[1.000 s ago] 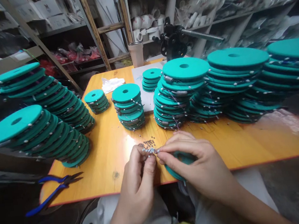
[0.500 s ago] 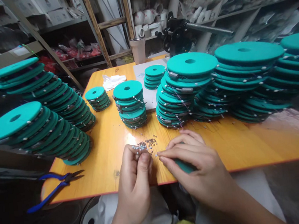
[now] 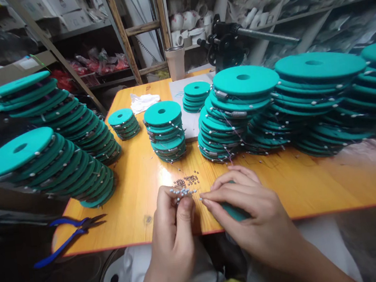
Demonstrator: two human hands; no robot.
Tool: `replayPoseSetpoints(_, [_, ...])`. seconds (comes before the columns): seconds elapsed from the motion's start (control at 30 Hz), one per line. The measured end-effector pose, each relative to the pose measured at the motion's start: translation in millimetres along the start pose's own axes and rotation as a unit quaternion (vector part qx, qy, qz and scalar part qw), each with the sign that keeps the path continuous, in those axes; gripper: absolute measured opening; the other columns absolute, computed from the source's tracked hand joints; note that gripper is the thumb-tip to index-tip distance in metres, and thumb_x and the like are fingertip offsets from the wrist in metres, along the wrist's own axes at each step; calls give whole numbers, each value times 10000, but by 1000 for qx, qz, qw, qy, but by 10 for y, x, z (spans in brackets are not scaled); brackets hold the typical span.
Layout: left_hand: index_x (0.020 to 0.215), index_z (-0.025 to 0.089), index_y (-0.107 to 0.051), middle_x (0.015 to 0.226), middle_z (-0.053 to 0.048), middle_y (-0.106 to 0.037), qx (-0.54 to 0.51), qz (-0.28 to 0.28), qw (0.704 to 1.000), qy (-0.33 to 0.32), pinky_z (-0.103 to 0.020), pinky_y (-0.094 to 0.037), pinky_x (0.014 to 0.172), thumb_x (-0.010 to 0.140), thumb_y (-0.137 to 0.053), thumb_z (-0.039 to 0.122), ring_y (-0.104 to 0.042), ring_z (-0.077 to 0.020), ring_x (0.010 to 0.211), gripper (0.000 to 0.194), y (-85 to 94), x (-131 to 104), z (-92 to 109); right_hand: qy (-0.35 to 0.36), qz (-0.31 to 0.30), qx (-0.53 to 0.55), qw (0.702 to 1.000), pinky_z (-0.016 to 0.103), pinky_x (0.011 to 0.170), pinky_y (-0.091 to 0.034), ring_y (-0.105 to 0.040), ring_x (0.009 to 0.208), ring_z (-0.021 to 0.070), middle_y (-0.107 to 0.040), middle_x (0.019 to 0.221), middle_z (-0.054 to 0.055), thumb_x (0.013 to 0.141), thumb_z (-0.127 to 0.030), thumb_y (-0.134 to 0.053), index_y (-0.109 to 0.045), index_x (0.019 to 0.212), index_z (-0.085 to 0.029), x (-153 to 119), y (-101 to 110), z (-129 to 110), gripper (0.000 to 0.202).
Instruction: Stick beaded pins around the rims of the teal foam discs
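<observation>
My left hand (image 3: 174,226) is closed, thumb against the curled index finger, on a cluster of white-headed pins (image 3: 183,192) whose heads poke out above the fingers. Just to its right, the thumb and index finger of my right hand (image 3: 252,201) pinch one small white-headed pin (image 3: 201,198). Tucked in that same palm is a teal foam spool (image 3: 236,211), mostly hidden behind the fingers. A thin purple thread rises from near the right fingers towards a stack. Beyond the left fingertips, small dark brown beads (image 3: 191,179) lie scattered on the wooden table (image 3: 133,224).
Tall stacks of teal foam spools (image 3: 245,82) with pins and thread line the right, and more stacks (image 3: 16,151) lean at the left. Blue-handled pliers (image 3: 78,226) overhang the left edge. A cup (image 3: 176,65) and a black clamp-like device (image 3: 224,46) stand at the back.
My hands stay in nearly the same place. The pin heads in my left hand have shifted slightly and spread towards the right. The view has moved a little.
</observation>
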State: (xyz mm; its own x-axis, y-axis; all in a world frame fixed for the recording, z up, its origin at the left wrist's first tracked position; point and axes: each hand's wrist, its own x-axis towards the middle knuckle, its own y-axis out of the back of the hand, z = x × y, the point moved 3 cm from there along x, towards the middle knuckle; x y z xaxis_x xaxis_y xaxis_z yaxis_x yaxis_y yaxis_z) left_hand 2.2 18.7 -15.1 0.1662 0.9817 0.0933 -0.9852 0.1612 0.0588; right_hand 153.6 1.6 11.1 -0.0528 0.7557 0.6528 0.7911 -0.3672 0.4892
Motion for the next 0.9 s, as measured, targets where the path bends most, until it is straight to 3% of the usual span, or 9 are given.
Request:
replayPoseSetpoints(0.73, [881, 223, -416, 762, 46, -452, 9, -2, 1000, 10, -217, -352, 628, 1018, -436, 420, -417, -81, 689, 241, 8, -2, -13, 4, 4, 7, 1000, 355, 905, -403, -582, 794, 106, -650, 740, -61, 865, -53, -638, -676, 842, -195, 6, -5, 4, 149])
replayPoseSetpoints(0.9, [896, 223, -448, 792, 40, -482, 67, -17, 997, -14, -219, -373, 668, 1035, -398, 373, -453, -83, 718, 210, -2, -3, 10, 5, 9, 19, 1000, 344, 874, -405, -587, 807, 100, -668, 774, -58, 893, -88, -653, -682, 888, -204, 4, 2, 21, 119])
